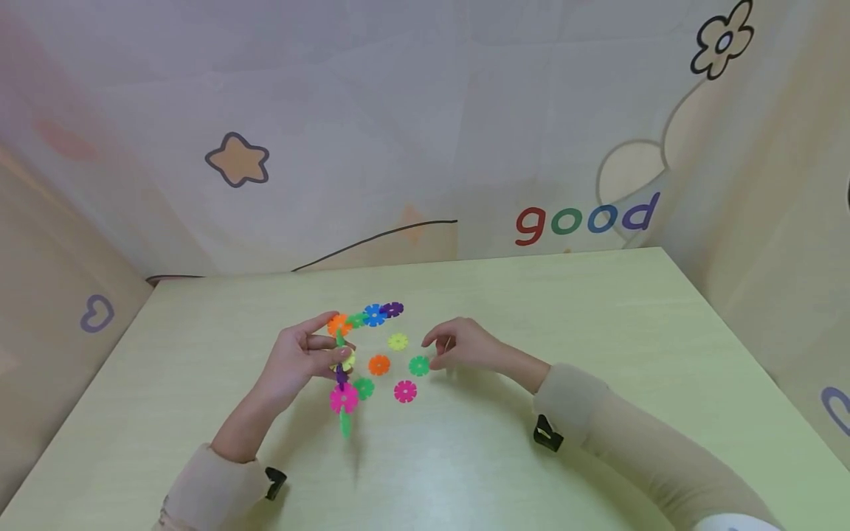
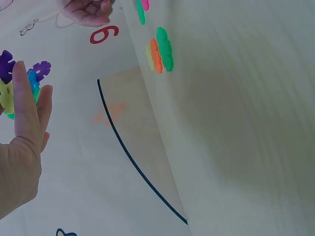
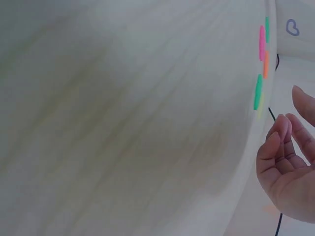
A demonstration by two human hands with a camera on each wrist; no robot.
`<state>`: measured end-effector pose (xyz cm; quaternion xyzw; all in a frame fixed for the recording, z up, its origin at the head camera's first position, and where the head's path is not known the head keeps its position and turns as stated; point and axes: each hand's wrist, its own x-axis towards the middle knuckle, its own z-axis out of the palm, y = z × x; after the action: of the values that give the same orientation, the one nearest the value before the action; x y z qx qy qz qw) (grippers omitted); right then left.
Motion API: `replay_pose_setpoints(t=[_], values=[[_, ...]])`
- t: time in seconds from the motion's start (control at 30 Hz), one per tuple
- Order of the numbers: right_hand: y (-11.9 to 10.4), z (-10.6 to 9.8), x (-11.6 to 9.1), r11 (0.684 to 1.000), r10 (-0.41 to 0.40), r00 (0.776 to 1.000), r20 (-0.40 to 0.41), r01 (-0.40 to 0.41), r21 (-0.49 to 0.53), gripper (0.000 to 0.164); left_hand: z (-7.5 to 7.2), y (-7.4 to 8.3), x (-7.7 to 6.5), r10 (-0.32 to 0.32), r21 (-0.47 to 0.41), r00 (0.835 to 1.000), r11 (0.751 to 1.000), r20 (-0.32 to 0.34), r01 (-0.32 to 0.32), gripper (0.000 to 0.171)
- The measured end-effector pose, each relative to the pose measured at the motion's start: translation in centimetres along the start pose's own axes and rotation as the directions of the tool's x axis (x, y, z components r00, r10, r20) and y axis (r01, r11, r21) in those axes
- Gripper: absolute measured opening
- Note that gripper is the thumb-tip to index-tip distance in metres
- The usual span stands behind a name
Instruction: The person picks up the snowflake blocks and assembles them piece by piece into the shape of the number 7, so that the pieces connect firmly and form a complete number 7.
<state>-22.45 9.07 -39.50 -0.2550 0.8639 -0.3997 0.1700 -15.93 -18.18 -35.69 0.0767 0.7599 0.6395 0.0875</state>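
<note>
My left hand (image 1: 295, 365) holds up a chain of interlocking plastic flower discs, pinching it near a yellow disc (image 1: 348, 361). From an orange disc (image 1: 339, 324) at its upper corner, one arm runs right to a blue disc (image 1: 375, 315) and a purple one (image 1: 393, 309). The other hangs down past a pink disc (image 1: 344, 398) to a green disc (image 1: 345, 425) seen edge-on. My right hand (image 1: 468, 345) hovers with bent fingers and nothing in them, just right of a loose green disc (image 1: 419, 366). The right wrist view also shows this hand (image 3: 290, 172) holding nothing.
More loose discs lie flat between the hands: yellow (image 1: 398, 341), orange (image 1: 379, 365), pink (image 1: 405, 391) and another green disc (image 1: 363, 389). They rest on a pale table (image 1: 531, 310) with a printed curtain (image 1: 372, 110) behind. A black clip-like piece (image 1: 547, 434) sits beside the right sleeve.
</note>
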Motion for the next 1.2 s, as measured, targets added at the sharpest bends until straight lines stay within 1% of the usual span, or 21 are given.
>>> replay_pose_setpoints(t=[0.2,0.27,0.37,0.5,0.6,0.67,0.9,1.07,1.2], values=[[0.1,0.6,0.8,0.998,0.063,0.993,0.095,-0.065,0.019,0.031,-0.5,0.2,0.2,0.016,0.018,1.000,1.000,-0.003,-0.016,0.070],[0.1,0.8,0.9,0.996,0.085,0.989,0.118,-0.087,0.020,0.033,-0.7,0.3,0.4,0.015,0.024,1.000,1.000,-0.007,-0.015,0.070],[0.2,1.1,1.1,0.995,0.099,0.986,0.133,-0.099,-0.006,0.037,-1.0,0.3,0.6,0.015,0.032,1.000,0.999,-0.008,-0.015,0.071],[0.4,1.4,1.4,0.993,0.114,0.986,0.121,-0.109,-0.047,0.044,-1.1,0.3,0.8,0.011,0.030,1.000,0.999,0.002,-0.011,0.072],[0.5,1.5,1.5,0.990,0.129,0.986,0.102,-0.123,-0.064,0.046,-1.1,0.2,0.9,0.008,0.024,1.000,1.000,0.011,-0.008,0.071],[0.5,1.6,1.6,0.989,0.136,0.987,0.089,-0.129,-0.074,0.043,-1.0,0.1,1.0,0.002,0.025,1.000,1.000,0.012,-0.002,0.071],[0.1,2.2,1.9,0.982,0.136,0.990,0.044,-0.129,-0.134,0.027,-1.2,-0.4,1.0,-0.023,0.001,1.000,1.000,0.018,0.023,0.072],[0.0,2.3,1.8,0.979,0.128,0.992,0.020,-0.123,-0.164,0.024,-1.1,-0.6,0.8,-0.039,0.002,0.999,0.999,0.032,0.039,0.071],[-0.1,2.1,1.7,0.987,0.105,0.994,0.025,-0.101,-0.128,0.023,-1.1,-0.4,0.6,-0.040,0.012,0.999,0.999,0.031,0.040,0.071]])
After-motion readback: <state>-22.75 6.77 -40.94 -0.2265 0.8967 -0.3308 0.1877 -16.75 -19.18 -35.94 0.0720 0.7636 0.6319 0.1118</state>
